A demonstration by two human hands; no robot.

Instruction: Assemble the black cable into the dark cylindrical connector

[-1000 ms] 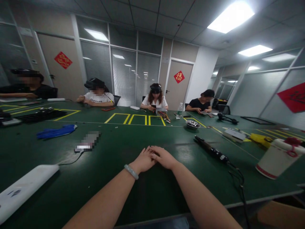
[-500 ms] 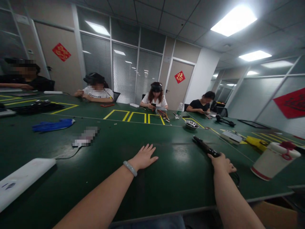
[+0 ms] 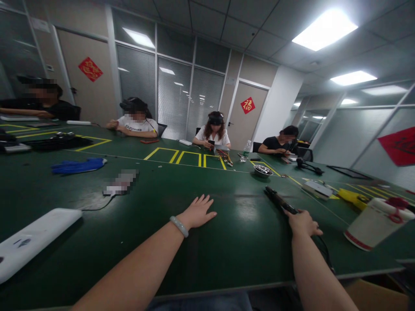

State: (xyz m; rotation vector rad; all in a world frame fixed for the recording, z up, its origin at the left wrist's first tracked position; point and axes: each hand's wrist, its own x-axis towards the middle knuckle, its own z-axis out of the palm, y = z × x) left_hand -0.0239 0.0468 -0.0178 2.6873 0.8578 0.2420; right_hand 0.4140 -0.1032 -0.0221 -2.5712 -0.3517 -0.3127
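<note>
My left hand point(image 3: 197, 212) lies flat on the green table point(image 3: 227, 246), fingers spread, with nothing in it. A grey bangle point(image 3: 179, 226) circles that wrist. To the right, my right hand point(image 3: 303, 222) is closed around the near end of a black electric screwdriver point(image 3: 279, 201). The tool lies low over the tabletop, pointing away from me and to the left; whether it touches the surface I cannot tell. A dark cord point(image 3: 325, 252) runs from behind the hand toward the table's front edge.
A white power strip point(image 3: 39, 242), a blurred-out device point(image 3: 121, 182) and a blue glove point(image 3: 78, 165) are on the left. A metal bowl point(image 3: 263, 171), white box point(image 3: 317, 189) and large cup point(image 3: 378, 224) stand to the right. Several people sit across the table.
The camera view has turned slightly, so the background sits a little further right. My left hand stays flat, and my right hand keeps its grip on the electric screwdriver.
</note>
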